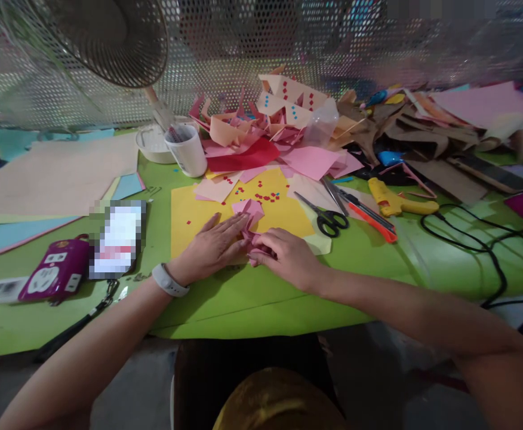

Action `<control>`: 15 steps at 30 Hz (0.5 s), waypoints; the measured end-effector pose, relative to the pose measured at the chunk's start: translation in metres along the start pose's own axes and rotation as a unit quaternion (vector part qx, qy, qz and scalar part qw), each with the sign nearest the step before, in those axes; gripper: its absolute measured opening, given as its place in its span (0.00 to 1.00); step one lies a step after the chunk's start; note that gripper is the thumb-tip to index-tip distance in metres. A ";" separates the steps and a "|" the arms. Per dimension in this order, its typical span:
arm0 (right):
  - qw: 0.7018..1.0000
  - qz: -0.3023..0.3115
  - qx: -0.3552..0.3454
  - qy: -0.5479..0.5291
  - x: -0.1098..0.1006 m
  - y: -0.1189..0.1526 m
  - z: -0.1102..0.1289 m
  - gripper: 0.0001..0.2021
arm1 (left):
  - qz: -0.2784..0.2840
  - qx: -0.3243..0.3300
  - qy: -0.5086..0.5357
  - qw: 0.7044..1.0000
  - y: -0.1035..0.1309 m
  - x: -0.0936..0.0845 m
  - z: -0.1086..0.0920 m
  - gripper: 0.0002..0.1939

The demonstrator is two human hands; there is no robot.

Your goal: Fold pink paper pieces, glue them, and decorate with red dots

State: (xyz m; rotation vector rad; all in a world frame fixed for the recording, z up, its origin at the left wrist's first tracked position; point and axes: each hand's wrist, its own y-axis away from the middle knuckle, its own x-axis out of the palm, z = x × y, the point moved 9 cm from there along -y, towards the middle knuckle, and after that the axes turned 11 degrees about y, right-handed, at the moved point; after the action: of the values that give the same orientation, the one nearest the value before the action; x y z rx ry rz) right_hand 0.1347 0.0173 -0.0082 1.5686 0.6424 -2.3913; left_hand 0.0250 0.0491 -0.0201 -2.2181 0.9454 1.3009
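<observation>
A folded piece of pink paper (251, 210) lies at the near edge of a yellow sheet (190, 206). My left hand (219, 243) rests flat over its left side, fingers stretched out and touching it. With thumb and fingers, my right hand (288, 255) pinches the paper's near end, which looks bent and creased. Part of the paper is hidden under both hands. Small red and blue paper bits (267, 197) are scattered on the yellow sheet just beyond. Black-handled scissors (332, 223) lie to the right of my hands.
A box cutter (371, 220) and a yellow glue gun (398, 200) with a black cable lie at right. A white cup (186, 150) and a fan (104, 36) stand behind. Paper scraps (243, 128) pile up at the back. A phone (118, 239) and a purple pouch (58, 269) are at left.
</observation>
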 end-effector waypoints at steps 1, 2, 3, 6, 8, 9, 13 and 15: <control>1.000 0.001 0.000 0.000 0.000 0.000 0.000 0.10 | -0.010 -0.002 -0.008 1.000 -0.001 0.000 0.000 0.32; 1.000 0.001 0.001 0.001 -0.001 -0.001 0.001 0.10 | -0.017 -0.004 -0.014 1.000 -0.001 0.001 -0.001 0.32; 1.000 -0.001 0.000 0.004 -0.001 -0.001 0.001 0.11 | -0.020 -0.003 -0.019 1.000 -0.001 0.002 -0.001 0.32; 1.000 -0.008 -0.005 0.012 -0.002 -0.001 0.001 0.10 | -0.018 0.001 -0.028 0.999 -0.001 0.003 -0.002 0.31; 1.000 -0.013 -0.009 0.009 -0.003 -0.001 0.001 0.10 | -0.014 0.002 -0.030 0.999 -0.001 0.003 -0.002 0.30; 1.000 -0.013 -0.013 0.005 -0.003 0.000 0.002 0.10 | -0.011 0.001 -0.030 0.999 -0.001 0.003 -0.003 0.30; 0.999 -0.012 -0.032 -0.007 -0.002 0.000 0.004 0.09 | -0.001 -0.004 -0.030 1.000 -0.001 0.003 -0.003 0.31; 0.999 -0.018 -0.034 -0.006 -0.003 0.000 0.003 0.10 | 0.000 -0.007 -0.032 0.999 -0.001 0.003 -0.002 0.31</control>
State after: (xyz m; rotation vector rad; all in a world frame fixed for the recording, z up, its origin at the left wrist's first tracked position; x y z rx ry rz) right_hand 0.1329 0.0157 -0.0045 1.5276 0.7486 -2.3753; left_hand 0.0285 0.0477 -0.0216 -2.1734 0.9159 1.3722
